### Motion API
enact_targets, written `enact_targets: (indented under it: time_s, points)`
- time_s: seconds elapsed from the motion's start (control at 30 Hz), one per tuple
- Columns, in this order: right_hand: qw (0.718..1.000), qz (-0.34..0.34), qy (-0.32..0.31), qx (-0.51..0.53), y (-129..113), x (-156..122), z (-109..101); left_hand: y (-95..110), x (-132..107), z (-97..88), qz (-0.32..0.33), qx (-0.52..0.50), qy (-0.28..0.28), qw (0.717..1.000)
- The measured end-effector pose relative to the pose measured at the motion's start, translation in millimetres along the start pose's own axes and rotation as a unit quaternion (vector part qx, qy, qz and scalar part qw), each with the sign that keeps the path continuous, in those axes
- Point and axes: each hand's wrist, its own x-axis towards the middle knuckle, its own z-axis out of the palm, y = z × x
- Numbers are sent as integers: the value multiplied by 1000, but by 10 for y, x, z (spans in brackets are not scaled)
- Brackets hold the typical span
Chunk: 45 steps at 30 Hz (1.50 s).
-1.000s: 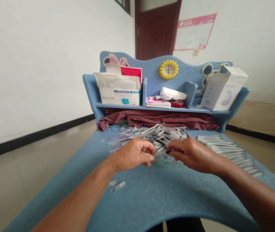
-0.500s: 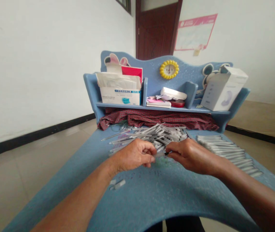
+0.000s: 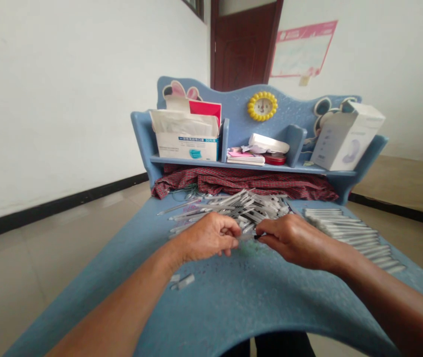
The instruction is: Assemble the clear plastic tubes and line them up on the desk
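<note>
My left hand and my right hand meet over the middle of a blue desk. Both are closed in a pinch on the same thin clear tube with a dark tip, one hand at each end. Just behind the hands lies a loose heap of similar clear tubes. To the right of my right hand, a neat row of finished tubes lies side by side.
A small clear piece lies by my left forearm. A red checked cloth is bunched under the desk's shelf, which holds a mask box, papers, a red tin and a white carton. A yellow clock is on the backboard.
My hands have drawn closer together on the tube. The view has shifted slightly; the heap and the row have not moved.
</note>
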Motion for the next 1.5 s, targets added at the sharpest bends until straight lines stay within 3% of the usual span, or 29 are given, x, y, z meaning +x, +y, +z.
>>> enact_targets:
  time_s: [1.33, 1.5]
  points:
    - [997, 20, -55, -45, -107, 47, -28, 2, 1, 1, -12, 42, -28, 999]
    - [998, 5, -64, -24, -104, 43, -24, 15, -12, -2, -26, 30, -54, 998]
